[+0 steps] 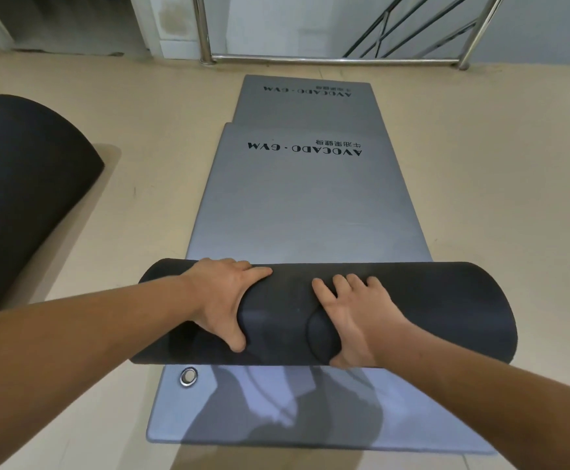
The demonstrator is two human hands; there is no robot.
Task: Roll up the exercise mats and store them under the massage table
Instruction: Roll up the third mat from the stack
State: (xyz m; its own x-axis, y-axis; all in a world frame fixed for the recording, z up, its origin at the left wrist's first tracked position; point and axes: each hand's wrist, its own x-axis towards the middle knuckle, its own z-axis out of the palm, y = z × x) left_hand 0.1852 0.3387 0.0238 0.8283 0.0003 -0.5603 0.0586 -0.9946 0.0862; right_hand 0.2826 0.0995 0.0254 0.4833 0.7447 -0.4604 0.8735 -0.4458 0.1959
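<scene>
A grey exercise mat printed "AVOCADO GYM" lies lengthwise on the floor ahead of me. Its near part is rolled into a thick black roll lying across the view. My left hand grips the roll left of its middle, fingers over the top and thumb on the near side. My right hand holds the roll at its middle, fingers spread over the top, thumb at the near lower edge. A second grey mat lies flat underneath, with a metal eyelet at its near left corner and its far end showing beyond the top mat.
A big black rounded roll sits on the floor at the left. A steel railing runs along the far edge of the beige floor, with a stair rail behind it. A doorway is at the far left.
</scene>
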